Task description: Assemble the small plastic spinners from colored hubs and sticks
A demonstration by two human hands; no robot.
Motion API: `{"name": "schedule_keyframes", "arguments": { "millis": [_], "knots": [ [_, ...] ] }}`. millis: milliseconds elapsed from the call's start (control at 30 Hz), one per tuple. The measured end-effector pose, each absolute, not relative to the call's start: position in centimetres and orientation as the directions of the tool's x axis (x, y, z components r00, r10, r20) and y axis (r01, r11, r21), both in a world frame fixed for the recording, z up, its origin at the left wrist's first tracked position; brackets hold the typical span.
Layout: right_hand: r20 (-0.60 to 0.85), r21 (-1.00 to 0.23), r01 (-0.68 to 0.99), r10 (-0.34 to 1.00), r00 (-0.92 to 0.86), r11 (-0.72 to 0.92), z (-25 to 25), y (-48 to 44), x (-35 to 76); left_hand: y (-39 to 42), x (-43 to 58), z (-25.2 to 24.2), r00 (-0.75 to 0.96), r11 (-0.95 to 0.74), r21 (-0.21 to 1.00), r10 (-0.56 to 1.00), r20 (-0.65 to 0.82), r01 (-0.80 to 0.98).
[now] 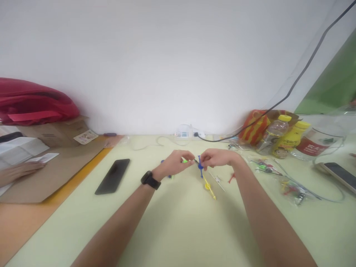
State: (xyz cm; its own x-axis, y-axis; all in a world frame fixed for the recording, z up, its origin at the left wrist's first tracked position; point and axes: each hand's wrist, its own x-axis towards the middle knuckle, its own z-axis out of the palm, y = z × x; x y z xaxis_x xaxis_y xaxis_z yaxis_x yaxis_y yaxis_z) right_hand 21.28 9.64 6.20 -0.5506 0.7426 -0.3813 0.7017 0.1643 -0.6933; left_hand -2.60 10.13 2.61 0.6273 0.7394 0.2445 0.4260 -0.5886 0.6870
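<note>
My right hand (215, 158) pinches a blue plastic piece (200, 167), a thin bar with a round middle, above the table. Facing it, my left hand (177, 162) has thumb and forefinger closed around the end of a small thin dark stick (196, 161), which points at the blue piece. Just below lies or hangs a yellow plastic piece (207, 186) of similar shape; whether it joins the blue one I cannot tell. A white stick (219, 182) and a red piece (231, 178) lie by my right hand. A bright green piece (185, 161) shows partly behind my left fingers.
A black phone (112, 177) lies left. Clear bags of coloured parts (296, 191), bottles (287, 139) and another phone (340, 176) are at right. A dark cable (289, 92) runs to a socket by the wall. Another person's hand (22, 172) rests on cardboard (61, 167) far left.
</note>
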Motion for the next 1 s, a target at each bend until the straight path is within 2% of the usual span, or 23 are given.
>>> {"name": "schedule_keyframes", "arguments": {
  "millis": [100, 200, 333, 433, 533, 600, 667, 800, 933, 1000],
  "knots": [
    [-0.217, -0.846, 0.517, 0.803, -0.555, 0.129, 5.8, 9.7, 21.4, 9.9, -2.0, 2.6, 0.644, -0.506, 0.82, 0.727, 0.238, 0.268],
    [-0.083, -0.926, 0.361, 0.871, -0.485, 0.113, 5.5, 9.8, 20.5, 10.1, -1.8, 2.8, 0.547, -0.448, 0.872, 0.788, 0.282, 0.195],
    [0.032, -0.989, 0.127, 0.936, -0.349, 0.08, 5.6, 10.0, 18.5, 10.7, -2.5, 3.3, 0.395, -0.466, 0.862, 0.843, 0.364, 0.199],
    [0.065, -0.997, 0.021, 0.922, -0.382, 0.079, 5.7, 10.0, 17.4, 10.9, -3.1, 4.1, 0.393, -0.534, 0.82, 0.812, 0.431, 0.205],
    [0.082, -0.996, 0.005, 0.905, -0.418, 0.092, 5.6, 9.8, 16.8, 10.8, -3.6, 5.0, 0.449, -0.609, 0.757, 0.759, 0.471, 0.236],
    [0.085, -0.993, 0.037, 0.901, -0.424, 0.111, 5.3, 9.8, 16.4, 10.6, -4.0, 5.5, 0.492, -0.63, 0.726, 0.742, 0.456, 0.276],
    [0.074, -0.969, 0.185, 0.91, -0.408, 0.162, 4.9, 9.8, 15.9, 10.5, -4.3, 5.8, 0.529, -0.628, 0.714, 0.738, 0.42, 0.309],
    [0.031, -0.82, 0.533, 0.946, -0.324, 0.209, 3.6, 10.3, 15.1, 10.4, -4.8, 5.2, 0.581, -0.613, 0.694, 0.74, 0.339, 0.377],
    [-0.043, -0.687, 0.709, 0.965, -0.258, 0.159, 1.7, 11.1, 15.6, 10.2, -4.7, 3.9, 0.652, -0.551, 0.68, 0.745, 0.139, 0.484],
    [-0.101, -0.602, 0.787, 0.965, -0.244, 0.136, 1.2, 11.3, 16.2, 10.2, -4.5, 3.3, 0.698, -0.571, 0.653, 0.71, 0.089, 0.498]
  ]
}}
